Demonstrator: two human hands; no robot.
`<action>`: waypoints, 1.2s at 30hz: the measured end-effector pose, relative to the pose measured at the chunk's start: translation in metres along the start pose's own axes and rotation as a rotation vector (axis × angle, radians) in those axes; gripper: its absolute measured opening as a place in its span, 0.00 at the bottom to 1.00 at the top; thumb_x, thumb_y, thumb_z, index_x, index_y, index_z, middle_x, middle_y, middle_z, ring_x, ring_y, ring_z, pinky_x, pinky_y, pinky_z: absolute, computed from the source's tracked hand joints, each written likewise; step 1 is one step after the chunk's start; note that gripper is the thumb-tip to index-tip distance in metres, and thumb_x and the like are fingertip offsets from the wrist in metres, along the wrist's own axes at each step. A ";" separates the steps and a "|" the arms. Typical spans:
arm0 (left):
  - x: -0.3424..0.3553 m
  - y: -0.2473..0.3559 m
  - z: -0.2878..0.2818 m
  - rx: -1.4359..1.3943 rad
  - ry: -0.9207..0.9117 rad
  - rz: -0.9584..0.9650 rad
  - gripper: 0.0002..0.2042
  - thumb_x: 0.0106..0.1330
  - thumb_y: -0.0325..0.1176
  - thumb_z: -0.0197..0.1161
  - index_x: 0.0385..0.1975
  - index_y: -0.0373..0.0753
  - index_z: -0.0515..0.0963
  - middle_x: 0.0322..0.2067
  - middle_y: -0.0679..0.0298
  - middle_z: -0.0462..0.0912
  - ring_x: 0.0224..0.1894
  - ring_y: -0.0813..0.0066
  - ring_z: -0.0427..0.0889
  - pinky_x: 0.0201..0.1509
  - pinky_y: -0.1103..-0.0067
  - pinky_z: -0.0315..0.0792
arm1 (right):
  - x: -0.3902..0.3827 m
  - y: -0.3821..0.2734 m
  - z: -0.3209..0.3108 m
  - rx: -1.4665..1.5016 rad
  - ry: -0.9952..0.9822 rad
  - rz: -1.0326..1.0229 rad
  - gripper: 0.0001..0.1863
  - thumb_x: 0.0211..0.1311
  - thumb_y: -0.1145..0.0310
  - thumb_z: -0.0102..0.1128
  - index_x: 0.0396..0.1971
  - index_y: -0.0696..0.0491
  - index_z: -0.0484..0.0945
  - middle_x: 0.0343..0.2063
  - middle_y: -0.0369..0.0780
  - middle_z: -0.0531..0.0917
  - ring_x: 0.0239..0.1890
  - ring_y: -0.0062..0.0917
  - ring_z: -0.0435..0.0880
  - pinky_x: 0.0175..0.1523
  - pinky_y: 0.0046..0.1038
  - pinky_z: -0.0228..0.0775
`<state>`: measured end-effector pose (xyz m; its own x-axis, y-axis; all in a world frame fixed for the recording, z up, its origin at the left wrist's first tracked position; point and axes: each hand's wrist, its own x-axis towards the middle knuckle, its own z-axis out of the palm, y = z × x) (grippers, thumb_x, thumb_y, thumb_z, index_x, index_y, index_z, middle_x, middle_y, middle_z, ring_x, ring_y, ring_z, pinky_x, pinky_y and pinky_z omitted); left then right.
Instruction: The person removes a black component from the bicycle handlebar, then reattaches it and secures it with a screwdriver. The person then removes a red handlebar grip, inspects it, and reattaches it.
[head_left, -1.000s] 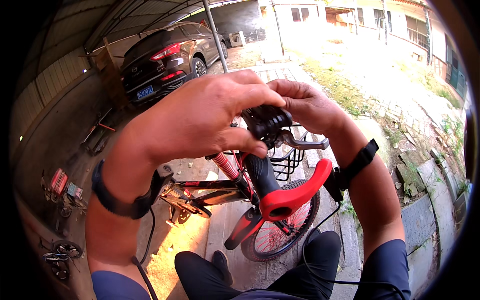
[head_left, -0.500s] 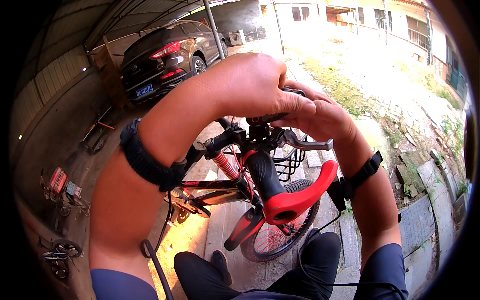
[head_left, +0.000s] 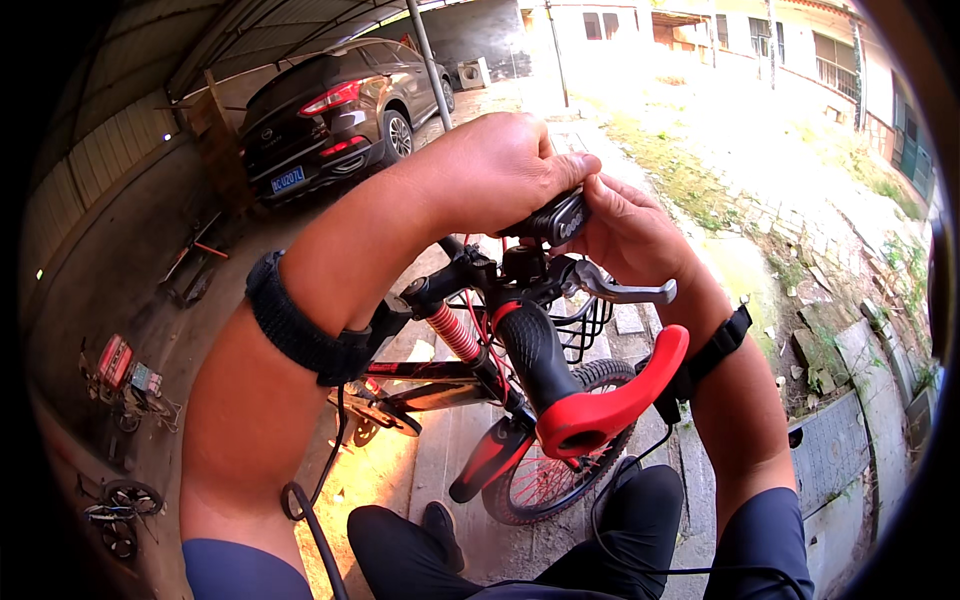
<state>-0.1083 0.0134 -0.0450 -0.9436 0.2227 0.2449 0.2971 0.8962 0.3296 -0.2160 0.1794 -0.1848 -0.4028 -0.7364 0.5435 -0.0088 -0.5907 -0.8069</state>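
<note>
A black box-shaped device (head_left: 560, 220) sits on a mount above the handlebar of a bicycle; its exact kind is unclear. My left hand (head_left: 508, 180) curls over it from the left, its thumb on the upper edge. On the right side, my right hand (head_left: 632, 228) pinches the same device, thumb near my left thumb. Some fingers of both hands are hidden behind it. Just below are the black rubber grip (head_left: 535, 350) with its red curved bar end (head_left: 615, 405), and a silver brake lever (head_left: 630, 290).
The bicycle's front wheel (head_left: 515, 505) with red spokes stands between my legs, and a black wire basket (head_left: 585, 330) hangs beyond the bar. A dark car (head_left: 340, 110) is parked far left beside a metal post (head_left: 428, 60). Stone slabs (head_left: 835, 450) lie at right.
The device has tilted so its lettered side now shows. My hands have shifted on it, with the thumbs now meeting at its top. The bar end has swung slightly right.
</note>
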 end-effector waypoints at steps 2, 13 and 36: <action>-0.005 -0.003 0.000 -0.086 0.002 -0.008 0.19 0.78 0.47 0.62 0.45 0.32 0.82 0.28 0.64 0.85 0.28 0.76 0.82 0.31 0.74 0.76 | 0.001 -0.001 0.001 -0.030 -0.015 0.032 0.32 0.83 0.48 0.49 0.72 0.58 0.67 0.62 0.47 0.82 0.63 0.39 0.84 0.64 0.39 0.77; -0.040 -0.032 -0.016 -0.003 -0.167 0.496 0.32 0.58 0.08 0.54 0.65 0.37 0.77 0.62 0.54 0.80 0.70 0.56 0.76 0.74 0.67 0.69 | 0.013 0.017 0.001 0.085 -0.020 0.044 0.27 0.85 0.53 0.45 0.68 0.60 0.73 0.60 0.44 0.84 0.63 0.29 0.82 0.67 0.36 0.70; -0.051 -0.015 -0.025 -0.075 -0.240 0.031 0.20 0.72 0.41 0.72 0.55 0.33 0.82 0.36 0.65 0.87 0.39 0.80 0.81 0.45 0.79 0.76 | -0.018 0.007 0.012 -0.147 0.046 -0.034 0.28 0.75 0.65 0.51 0.71 0.58 0.72 0.66 0.45 0.80 0.70 0.33 0.76 0.74 0.38 0.64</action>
<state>-0.0609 -0.0207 -0.0393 -0.9389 0.3423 0.0355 0.3279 0.8584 0.3946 -0.1978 0.1847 -0.1979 -0.4413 -0.6992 0.5624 -0.1553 -0.5578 -0.8153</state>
